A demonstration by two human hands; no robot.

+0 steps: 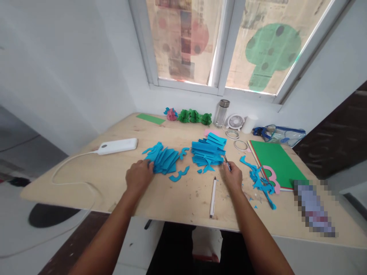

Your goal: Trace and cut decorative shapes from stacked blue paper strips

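On the left, my left hand (140, 176) has its fingers curled against the near edge of a pile of folded blue paper (166, 159). My right hand (233, 177) is closed around a slim dark tool that looks like scissors (227, 162); its handles are hidden in the palm. The tool's tip reaches the right edge of a second stack of blue folded paper (207, 152). Curved blue cut-offs (179, 175) lie between the two piles. A white pen (213, 196) rests on the table, left of my right hand.
Blue scraps (260, 181) and a pink cutout (271, 175) lie beside green sheets (282, 162). Along the wall stand green paper ornaments (194, 116), a glass bottle (221, 114), a small fan (235, 122) and a clear pouch (286, 135). A corded white power strip (118, 146) is at left.
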